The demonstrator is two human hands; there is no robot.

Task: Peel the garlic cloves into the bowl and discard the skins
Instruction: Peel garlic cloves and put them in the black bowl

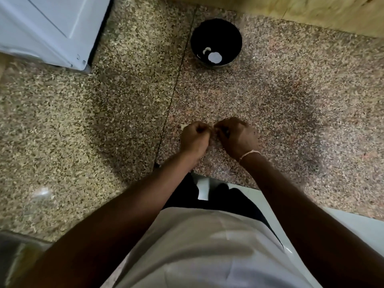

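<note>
At the far left, a white appliance [52, 28] occupies the corner of the speckled stone tabletop [93, 111], clear of the work area. The left hand [194, 138] is curled into a fist just left of centre, its grip narrow, thumb against fingers. The right hand [236, 138], wearing a thin wrist band [250, 153], mirrors it, with its grip equally narrow. The fingertips of both hands meet at one point, which suggests that a garlic clove is pinched between them for peeling; the clove itself is hidden (blur and the curled fingers prevent confirmation). A pale scrap [184, 126] lies just beside the left hand, possibly a skin. The black bowl [216, 43] stands well apart, beyond the hands, with pale pieces [214, 57] at its bottom, probably peeled cloves. This placement keeps falling skins out of the bowl.
</note>
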